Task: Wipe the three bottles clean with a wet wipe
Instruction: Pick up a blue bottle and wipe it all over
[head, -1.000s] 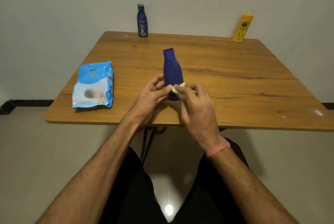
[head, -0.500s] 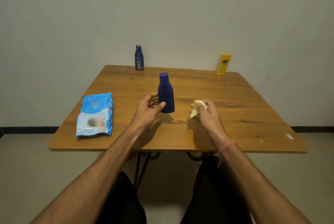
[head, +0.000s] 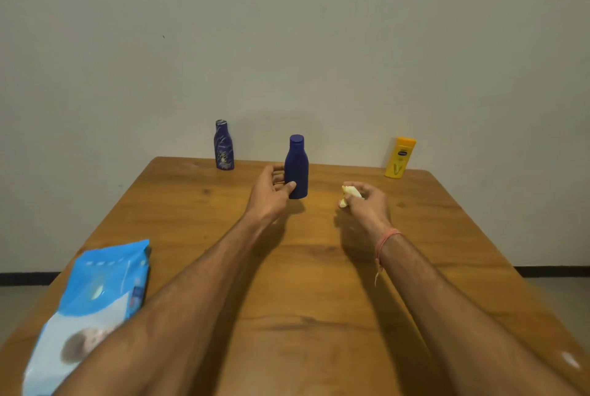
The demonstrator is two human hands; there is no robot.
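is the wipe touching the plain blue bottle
Apart. The head view shows bare table between the wipe, bunched in the right hand, and the plain blue bottle.

dim warm indoor light | soft shadows under forearms | wide-angle edge stretch | slight blur

A plain room at home: wooden table against a bare wall, baby-wipes pack.

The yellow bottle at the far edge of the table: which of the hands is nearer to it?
The right hand, holding a crumpled wipe, lies just in front of the yellow bottle. The left hand is further left, gripping the plain blue bottle.
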